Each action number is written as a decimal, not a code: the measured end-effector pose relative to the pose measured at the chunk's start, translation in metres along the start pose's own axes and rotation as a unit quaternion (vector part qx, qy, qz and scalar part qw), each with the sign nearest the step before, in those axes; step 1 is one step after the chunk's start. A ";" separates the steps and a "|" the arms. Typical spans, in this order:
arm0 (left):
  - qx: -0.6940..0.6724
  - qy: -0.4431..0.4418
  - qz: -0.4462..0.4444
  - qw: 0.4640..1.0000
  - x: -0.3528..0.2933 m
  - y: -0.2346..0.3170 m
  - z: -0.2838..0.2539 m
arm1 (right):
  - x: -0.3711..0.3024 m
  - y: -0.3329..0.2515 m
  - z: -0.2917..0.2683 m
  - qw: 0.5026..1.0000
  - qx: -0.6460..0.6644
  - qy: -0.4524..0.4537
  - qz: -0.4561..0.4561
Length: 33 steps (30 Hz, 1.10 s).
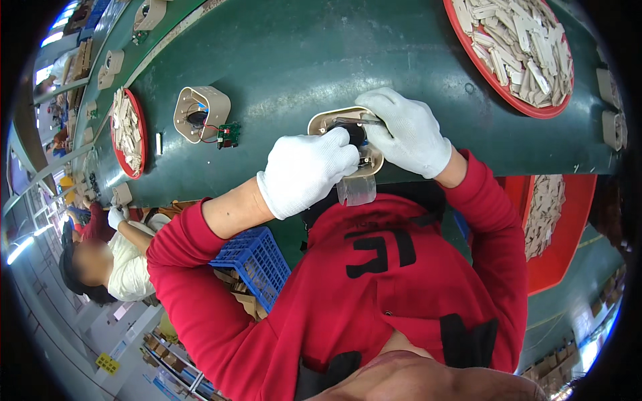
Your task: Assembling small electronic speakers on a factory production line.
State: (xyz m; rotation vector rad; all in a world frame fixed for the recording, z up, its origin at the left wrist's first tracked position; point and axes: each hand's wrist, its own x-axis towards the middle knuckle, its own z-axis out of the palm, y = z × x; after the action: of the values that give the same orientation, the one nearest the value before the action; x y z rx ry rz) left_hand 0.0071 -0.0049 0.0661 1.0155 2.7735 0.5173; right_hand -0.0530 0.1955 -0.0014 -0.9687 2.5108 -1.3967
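Note:
A cream plastic housing (318, 123) with a rounded outline lies open at the table's near edge, in front of my body. Inside it sits a round black part (356, 134), partly covered by my fingers. My left hand (304, 172), in a white knit glove, has its fingers curled closed over the housing's left side; what they pinch is hidden. My gloved right hand (406, 132) closes on a slim grey metal tool (366, 121), which reaches across the black part. A clear plastic piece (358, 191) hangs from the housing's near side.
To the left stands another housing (217, 101), wired to a green circuit board (229, 135). Red trays (142, 127) of cream strips lie left and far right (461, 40). More housings line the right edge. A blue crate (257, 264) is below; a co-worker (127, 264) sits at left.

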 end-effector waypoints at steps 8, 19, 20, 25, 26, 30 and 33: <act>0.038 0.012 0.007 0.999 -0.004 0.007 0.008 | 0.002 -0.002 0.001 1.000 0.011 -0.006 0.009; -0.122 0.155 -0.020 0.980 -0.023 0.009 -0.006 | 0.005 0.000 0.006 0.998 0.022 0.047 -0.046; -0.143 0.147 -0.017 0.979 -0.030 0.009 -0.009 | 0.005 -0.001 0.005 0.998 0.020 0.047 -0.046; -0.181 0.091 -0.080 0.976 -0.051 0.009 0.013 | 0.004 0.000 0.002 0.999 0.035 0.005 -0.010; -0.174 0.108 -0.082 0.975 -0.052 0.009 0.017 | 0.004 0.001 0.002 0.999 0.034 0.003 -0.011; -0.199 0.175 -0.073 0.961 -0.052 -0.002 0.035 | 0.002 0.002 0.002 0.999 0.034 0.008 -0.023; -0.240 0.162 -0.053 0.956 -0.051 -0.011 0.040 | 0.003 0.001 0.003 0.999 0.032 0.004 -0.018</act>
State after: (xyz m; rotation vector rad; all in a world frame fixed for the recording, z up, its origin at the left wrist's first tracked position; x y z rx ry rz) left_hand 0.0496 -0.0347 0.0253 0.7140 2.7165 1.3638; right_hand -0.0541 0.1919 -0.0030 -1.0019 2.4512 -1.4839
